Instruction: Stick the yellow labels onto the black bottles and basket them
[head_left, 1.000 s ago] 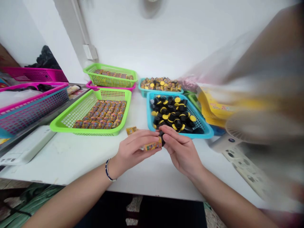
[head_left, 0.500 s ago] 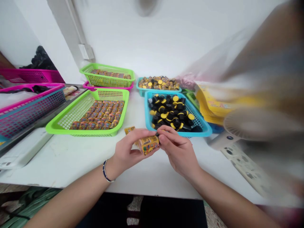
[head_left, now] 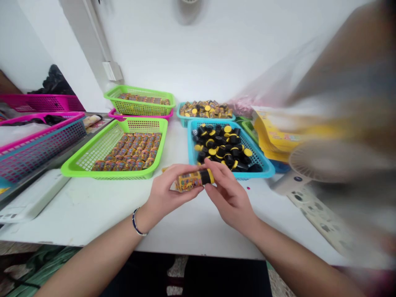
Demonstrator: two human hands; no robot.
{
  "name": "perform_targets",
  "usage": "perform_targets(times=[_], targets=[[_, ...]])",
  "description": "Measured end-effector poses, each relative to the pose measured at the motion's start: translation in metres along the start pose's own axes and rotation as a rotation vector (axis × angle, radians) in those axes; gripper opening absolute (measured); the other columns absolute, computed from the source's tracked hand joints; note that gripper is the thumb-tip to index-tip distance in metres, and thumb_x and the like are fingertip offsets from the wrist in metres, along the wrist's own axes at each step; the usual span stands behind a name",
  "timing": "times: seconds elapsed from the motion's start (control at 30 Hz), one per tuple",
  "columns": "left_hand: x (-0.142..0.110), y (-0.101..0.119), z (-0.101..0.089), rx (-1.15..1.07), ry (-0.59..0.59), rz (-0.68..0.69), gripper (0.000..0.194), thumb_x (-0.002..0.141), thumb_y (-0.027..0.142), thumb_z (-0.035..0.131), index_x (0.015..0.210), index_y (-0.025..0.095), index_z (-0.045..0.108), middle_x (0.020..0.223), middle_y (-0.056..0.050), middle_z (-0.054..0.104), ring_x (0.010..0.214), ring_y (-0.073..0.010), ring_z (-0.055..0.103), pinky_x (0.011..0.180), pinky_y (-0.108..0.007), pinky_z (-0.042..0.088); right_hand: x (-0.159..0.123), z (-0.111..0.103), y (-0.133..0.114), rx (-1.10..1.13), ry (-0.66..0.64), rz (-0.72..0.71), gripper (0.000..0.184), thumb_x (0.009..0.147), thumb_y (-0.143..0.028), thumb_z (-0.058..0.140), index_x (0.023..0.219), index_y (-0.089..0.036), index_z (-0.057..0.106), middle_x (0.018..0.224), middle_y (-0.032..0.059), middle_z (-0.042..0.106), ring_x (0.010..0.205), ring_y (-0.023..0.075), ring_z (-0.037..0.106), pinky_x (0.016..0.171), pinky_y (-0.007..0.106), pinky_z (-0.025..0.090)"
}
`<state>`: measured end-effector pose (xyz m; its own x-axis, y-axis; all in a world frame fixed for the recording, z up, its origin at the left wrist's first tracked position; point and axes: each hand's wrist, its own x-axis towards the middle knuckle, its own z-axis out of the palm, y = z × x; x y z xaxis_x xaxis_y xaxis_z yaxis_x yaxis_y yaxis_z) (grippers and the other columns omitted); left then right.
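My left hand (head_left: 168, 187) pinches a yellow printed sleeve (head_left: 189, 181) between thumb and fingers. Out of the sleeve's right end sticks a small black cylinder (head_left: 205, 176) with a yellow cap, the rest of it hidden inside. The fingers of my right hand (head_left: 232, 194) are curved against the capped end, with the thumb just below. Behind my left fingers a bit of another yellow printed piece shows. Just beyond my right hand, a blue basket (head_left: 268, 167) holds many loose black cylinders with yellow caps.
A green basket (head_left: 72, 168) at left holds rows of printed cylinders. Behind it a second green basket (head_left: 139, 109) rests on a pink one. A blue basket (head_left: 185, 119) of wrapped pieces stands at the back. Yellow packs (head_left: 275, 136) and a blurred fan (head_left: 318, 161) are at right.
The black cylinder now lines up with the printed sleeve and sits partly in it, its yellow cap facing right. My right fingers have opened a little. A small pink dot shows on the table.
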<state>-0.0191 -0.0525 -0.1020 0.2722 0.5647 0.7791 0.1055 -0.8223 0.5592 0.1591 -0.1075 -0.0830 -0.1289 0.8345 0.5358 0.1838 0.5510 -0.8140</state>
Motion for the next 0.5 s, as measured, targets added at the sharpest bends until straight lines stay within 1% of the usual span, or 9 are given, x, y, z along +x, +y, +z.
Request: perform_targets(times=[0.07, 0.13, 0.2, 0.27, 0.37, 0.43, 0.5], targets=[[0.002, 0.000, 0.001, -0.001, 0.003, -0.046, 0.041, 0.073, 0.017, 0.079, 0.110, 0.022, 0.065, 0.105, -0.008, 0.073, 0.098, -0.0209, 0.070, 0.089, -0.034, 0.058, 0.001, -0.001, 0.003, 0.018, -0.013, -0.018, 0.058, 0.094, -0.021, 0.054, 0.146, -0.043, 0.039, 0.136, 0.0073, 0.051, 0.120, 0.0202, 0.056, 0.074, 0.027, 0.059], [0.003, 0.002, 0.004, -0.091, 0.022, -0.136, 0.038, 0.073, 0.018, 0.079, 0.107, 0.021, 0.062, 0.103, -0.007, 0.073, 0.095, -0.0193, 0.071, 0.084, -0.031, 0.058, 0.004, -0.005, 0.006, 0.018, -0.011, -0.013, 0.061, 0.093, -0.022, 0.058, 0.147, -0.042, 0.037, 0.137, 0.0067, 0.055, 0.123, 0.0212, 0.056, 0.084, 0.033, 0.059], [0.003, 0.005, 0.007, -0.254, 0.015, -0.263, 0.047, 0.072, 0.019, 0.080, 0.111, 0.022, 0.053, 0.099, -0.006, 0.075, 0.087, -0.0167, 0.072, 0.079, -0.028, 0.058, 0.009, -0.010, 0.007, -0.033, -0.008, -0.017, 0.056, 0.091, -0.025, 0.063, 0.142, -0.039, 0.047, 0.133, 0.0049, 0.062, 0.125, 0.0224, 0.057, 0.097, 0.041, 0.055], [0.003, 0.007, 0.011, -0.401, -0.025, -0.378, 0.059, 0.071, 0.019, 0.081, 0.115, 0.023, 0.042, 0.094, -0.004, 0.076, 0.079, -0.0142, 0.072, 0.077, -0.027, 0.057, 0.015, -0.015, 0.008, -0.096, -0.009, -0.050, 0.046, 0.087, -0.026, 0.068, 0.131, -0.038, 0.060, 0.125, 0.0027, 0.069, 0.122, 0.0236, 0.060, 0.104, 0.046, 0.051], [0.004, 0.010, 0.013, -0.561, -0.066, -0.508, 0.071, 0.070, 0.016, 0.082, 0.122, 0.025, 0.034, 0.085, -0.001, 0.077, 0.075, -0.0132, 0.072, 0.076, -0.027, 0.057, 0.021, -0.020, 0.010, -0.123, -0.055, -0.131, 0.033, 0.087, -0.025, 0.068, 0.117, -0.037, 0.070, 0.118, 0.0009, 0.073, 0.116, 0.0238, 0.063, 0.105, 0.049, 0.049], [0.004, 0.011, 0.013, -0.705, -0.104, -0.583, 0.079, 0.068, 0.015, 0.083, 0.125, 0.026, 0.029, 0.080, 0.002, 0.076, 0.068, -0.0135, 0.072, 0.067, -0.026, 0.057, 0.022, -0.019, 0.012, -0.091, -0.125, -0.159, 0.026, 0.091, -0.027, 0.062, 0.112, -0.036, 0.072, 0.118, 0.0010, 0.073, 0.120, 0.0223, 0.061, 0.106, 0.049, 0.047], [0.004, 0.011, 0.011, -0.854, -0.149, -0.657, 0.088, 0.065, 0.017, 0.086, 0.128, 0.028, 0.026, 0.078, 0.003, 0.076, 0.062, -0.0139, 0.071, 0.058, -0.024, 0.056, 0.021, -0.017, 0.013, -0.012, -0.204, -0.126, 0.023, 0.096, -0.033, 0.053, 0.108, -0.034, 0.072, 0.116, 0.0021, 0.074, 0.127, 0.0205, 0.056, 0.107, 0.049, 0.046]])
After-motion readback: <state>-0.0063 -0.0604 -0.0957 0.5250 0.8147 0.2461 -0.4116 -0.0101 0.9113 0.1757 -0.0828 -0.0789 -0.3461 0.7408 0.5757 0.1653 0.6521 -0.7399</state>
